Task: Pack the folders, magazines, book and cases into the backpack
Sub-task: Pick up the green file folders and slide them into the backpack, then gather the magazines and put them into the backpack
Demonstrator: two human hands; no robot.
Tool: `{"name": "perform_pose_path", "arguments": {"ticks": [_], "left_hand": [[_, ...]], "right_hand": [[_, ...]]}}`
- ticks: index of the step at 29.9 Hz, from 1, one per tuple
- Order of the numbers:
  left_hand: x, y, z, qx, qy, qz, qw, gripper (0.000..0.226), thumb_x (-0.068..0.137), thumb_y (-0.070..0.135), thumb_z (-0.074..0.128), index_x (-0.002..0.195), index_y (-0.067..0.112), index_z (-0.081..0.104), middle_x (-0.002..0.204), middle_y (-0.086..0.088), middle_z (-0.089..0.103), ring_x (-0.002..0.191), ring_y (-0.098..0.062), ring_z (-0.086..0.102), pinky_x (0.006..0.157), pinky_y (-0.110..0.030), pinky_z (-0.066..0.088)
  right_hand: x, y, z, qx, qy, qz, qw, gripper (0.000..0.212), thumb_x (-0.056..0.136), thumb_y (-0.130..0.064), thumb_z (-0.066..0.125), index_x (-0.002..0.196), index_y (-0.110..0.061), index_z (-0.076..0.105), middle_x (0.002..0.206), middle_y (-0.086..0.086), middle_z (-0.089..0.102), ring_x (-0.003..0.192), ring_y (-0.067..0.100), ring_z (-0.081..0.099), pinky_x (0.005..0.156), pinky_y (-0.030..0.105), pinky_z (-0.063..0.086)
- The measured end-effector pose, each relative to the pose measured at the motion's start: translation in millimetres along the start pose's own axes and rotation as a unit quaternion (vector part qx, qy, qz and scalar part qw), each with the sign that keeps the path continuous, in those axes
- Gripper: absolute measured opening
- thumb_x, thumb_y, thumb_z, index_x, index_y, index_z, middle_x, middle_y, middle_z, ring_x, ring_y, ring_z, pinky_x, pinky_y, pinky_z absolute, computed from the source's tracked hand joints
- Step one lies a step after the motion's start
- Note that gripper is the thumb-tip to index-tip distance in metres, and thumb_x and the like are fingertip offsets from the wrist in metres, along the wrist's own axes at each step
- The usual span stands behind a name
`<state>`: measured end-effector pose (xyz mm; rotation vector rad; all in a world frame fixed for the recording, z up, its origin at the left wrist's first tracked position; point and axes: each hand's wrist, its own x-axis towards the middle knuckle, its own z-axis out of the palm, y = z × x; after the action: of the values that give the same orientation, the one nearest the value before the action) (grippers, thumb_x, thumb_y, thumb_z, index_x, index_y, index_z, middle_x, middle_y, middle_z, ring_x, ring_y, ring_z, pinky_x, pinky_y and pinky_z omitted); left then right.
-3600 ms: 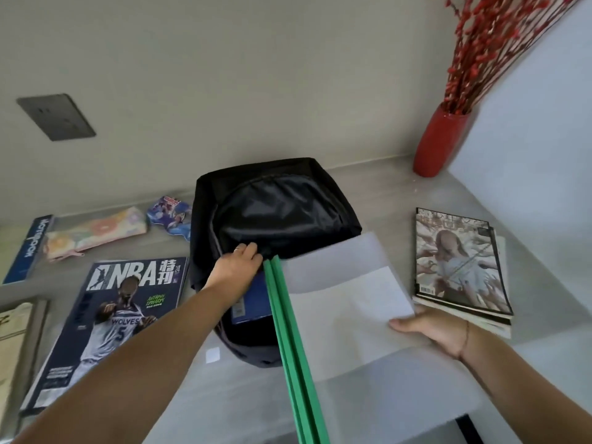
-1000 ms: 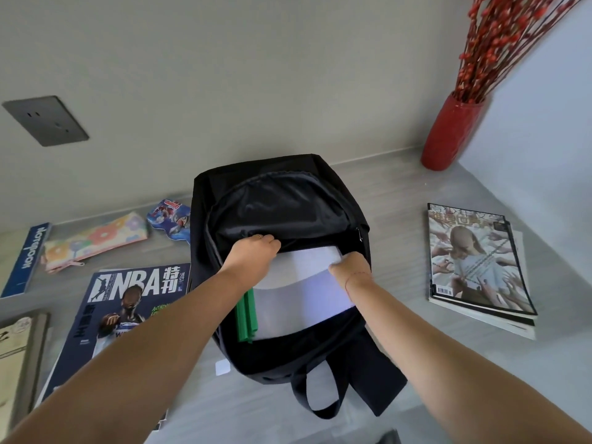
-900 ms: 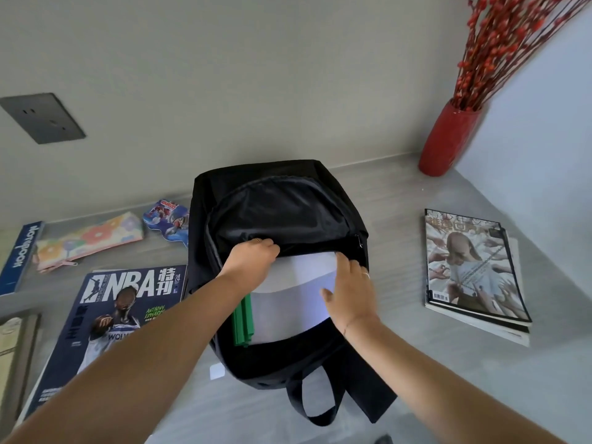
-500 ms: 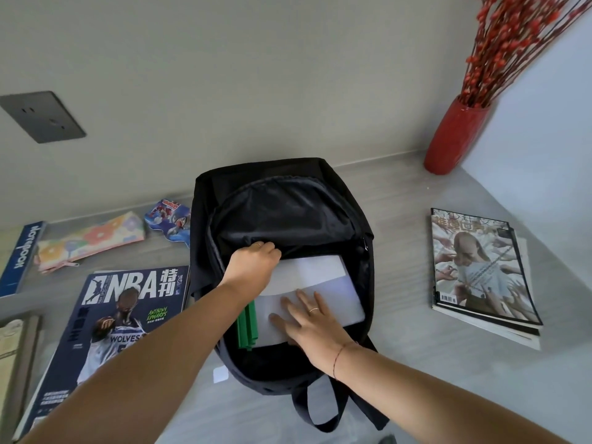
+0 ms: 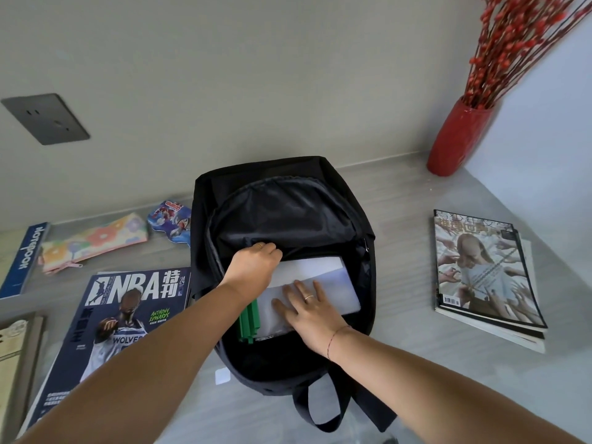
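A black backpack [image 5: 282,174] lies open on the grey table. Inside it sit translucent white folders [image 5: 333,277] with green spines [image 5: 248,320]. My left hand [image 5: 253,267] grips the upper edge of the backpack's opening and holds it apart. My right hand [image 5: 309,307] lies flat, fingers spread, on the folders inside the bag. An NBA magazine [image 5: 115,318] lies left of the bag. Another magazine stack [image 5: 480,274] lies to the right. A floral pencil case [image 5: 93,241] and a cartoon-printed case [image 5: 171,219] lie at the back left.
A blue notebook [image 5: 24,257] lies at the far left, with a tan book [image 5: 16,357] at the left edge. A red vase [image 5: 458,139] with red berry branches stands in the back right corner. A wall socket [image 5: 46,123] is on the wall.
The folders went from half outside the bag to fully inside it. My right hand moved from the folder's outer edge onto its flat face. My left hand kept holding the opening.
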<state>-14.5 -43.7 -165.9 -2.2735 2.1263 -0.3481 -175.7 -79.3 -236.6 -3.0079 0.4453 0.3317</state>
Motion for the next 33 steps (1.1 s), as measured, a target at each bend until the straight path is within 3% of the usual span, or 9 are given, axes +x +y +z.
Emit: {"name": "perform_pose_path", "arguments": {"ticks": [6, 8, 10, 12, 15, 18, 23, 29, 33], "left_hand": [[2, -2, 6, 0.003, 0.009, -0.006, 1.000, 0.040, 0.029, -0.004, 0.085, 0.051, 0.015, 0.057, 0.051, 0.002, 0.055, 0.046, -0.015, 0.057, 0.035, -0.018, 0.040], [-2, 4, 11, -0.004, -0.026, -0.035, 0.999, 0.031, 0.049, 0.001, 0.085, 0.065, 0.013, 0.061, 0.066, 0.001, 0.061, 0.063, -0.015, 0.063, 0.048, -0.022, 0.048], [-2, 12, 13, -0.031, -0.070, -0.085, 0.993, 0.014, 0.080, 0.014, 0.069, 0.092, 0.013, 0.062, 0.094, -0.002, 0.062, 0.095, -0.019, 0.060, 0.073, -0.028, 0.051], [1, 24, 8, -0.101, -0.065, -0.122, 0.985, 0.022, 0.089, 0.027, 0.058, 0.107, 0.015, 0.060, 0.106, -0.004, 0.059, 0.106, -0.022, 0.054, 0.085, -0.033, 0.047], [6, 45, -14, -0.207, 0.035, -0.179, 0.961, 0.022, 0.089, 0.031, 0.059, 0.103, 0.014, 0.063, 0.099, -0.003, 0.063, 0.097, -0.021, 0.057, 0.077, -0.034, 0.048], [-3, 48, -34, -0.290, 0.132, -0.246, 0.916, 0.013, 0.089, 0.025, 0.060, 0.096, 0.015, 0.065, 0.092, 0.000, 0.066, 0.087, -0.018, 0.060, 0.065, -0.032, 0.048], [-78, -13, -44, -0.268, 0.243, -0.380, 0.852, 0.013, 0.090, 0.013, 0.056, 0.100, 0.012, 0.065, 0.094, -0.007, 0.065, 0.085, -0.027, 0.060, 0.068, -0.035, 0.047], [-211, -99, -9, -0.243, 0.111, -0.590, 0.762, 0.017, 0.089, 0.011, 0.051, 0.102, 0.008, 0.063, 0.105, -0.016, 0.064, 0.093, -0.035, 0.058, 0.078, -0.042, 0.046], [-270, -139, 15, -0.268, 0.002, -0.628, 0.730, 0.032, 0.089, 0.016, 0.052, 0.119, 0.005, 0.055, 0.122, -0.021, 0.057, 0.111, -0.037, 0.051, 0.093, -0.043, 0.041]], "right_hand": [[3, 2, -4, 0.022, -0.002, 0.022, 1.000, 0.073, 0.090, -0.008, 0.047, 0.150, -0.020, 0.009, 0.159, 0.015, 0.003, 0.147, 0.037, -0.002, 0.114, 0.062, -0.003], [-2, -1, -6, 0.065, -0.002, 0.030, 0.997, 0.066, 0.092, -0.015, 0.046, 0.149, -0.022, 0.014, 0.159, 0.011, 0.003, 0.147, 0.032, -0.003, 0.115, 0.058, -0.005], [-11, 2, -14, 0.115, 0.027, 0.029, 0.993, 0.050, 0.097, -0.033, 0.039, 0.144, -0.018, 0.030, 0.156, 0.011, 0.020, 0.146, 0.030, 0.014, 0.119, 0.052, 0.005], [-22, 9, -30, 0.153, 0.077, 0.038, 0.985, 0.043, 0.099, -0.039, 0.033, 0.127, -0.013, 0.052, 0.138, 0.010, 0.049, 0.129, 0.028, 0.041, 0.112, 0.043, 0.028], [-36, 13, -56, 0.212, 0.172, 0.080, 0.959, 0.034, 0.098, -0.026, 0.034, 0.102, -0.012, 0.064, 0.102, 0.006, 0.066, 0.097, 0.024, 0.055, 0.087, 0.038, 0.045], [-37, 2, -78, 0.287, 0.219, 0.101, 0.927, 0.029, 0.096, -0.021, 0.039, 0.104, -0.012, 0.066, 0.099, 0.005, 0.069, 0.094, 0.022, 0.058, 0.080, 0.037, 0.047], [2, -74, -112, 0.384, 0.220, 0.034, 0.896, 0.024, 0.093, -0.021, 0.045, 0.107, -0.014, 0.064, 0.107, 0.003, 0.067, 0.096, 0.020, 0.061, 0.084, 0.035, 0.049], [52, -186, -79, 0.413, 0.026, 0.018, 0.910, 0.043, 0.093, -0.025, 0.050, 0.132, -0.009, 0.048, 0.137, 0.006, 0.046, 0.127, 0.021, 0.046, 0.108, 0.030, 0.036], [76, -220, -51, 0.432, -0.065, 0.164, 0.885, 0.055, 0.092, -0.028, 0.052, 0.140, -0.009, 0.036, 0.147, 0.009, 0.031, 0.137, 0.026, 0.033, 0.113, 0.035, 0.031]]}}
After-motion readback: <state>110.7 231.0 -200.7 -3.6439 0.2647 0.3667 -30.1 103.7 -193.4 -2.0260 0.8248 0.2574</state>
